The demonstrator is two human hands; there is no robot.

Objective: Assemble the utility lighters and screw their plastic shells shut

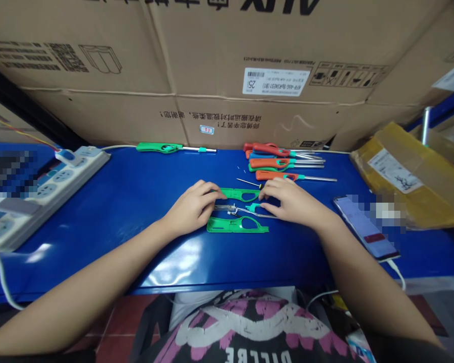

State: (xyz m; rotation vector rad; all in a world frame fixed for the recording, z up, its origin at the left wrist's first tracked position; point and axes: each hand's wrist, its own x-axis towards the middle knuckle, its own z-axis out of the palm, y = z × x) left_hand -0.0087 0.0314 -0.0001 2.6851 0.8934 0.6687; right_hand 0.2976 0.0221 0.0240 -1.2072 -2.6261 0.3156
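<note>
Two green half shells of a long-nosed lighter lie one above the other on the blue table. My left hand (192,205) has its fingers closed on the left end of the upper half shell (232,193). At that shell's other end, my right hand (289,200) grips with bent fingers, its thumb a little apart near a teal trigger piece (252,207). Between the shells lie the lighter's inner parts (232,208), with thin wires and a metal tube, partly hidden by my hands. The lower half shell (232,225) rests nearest me, untouched.
Several assembled lighters (274,164) are grouped behind my right hand, near a thin screwdriver (247,182). A green lighter (159,147) lies at the back left. A power strip (62,176) stands left; a phone (365,229) and yellow-taped package (412,176) are right. Cardboard (212,60) walls the back.
</note>
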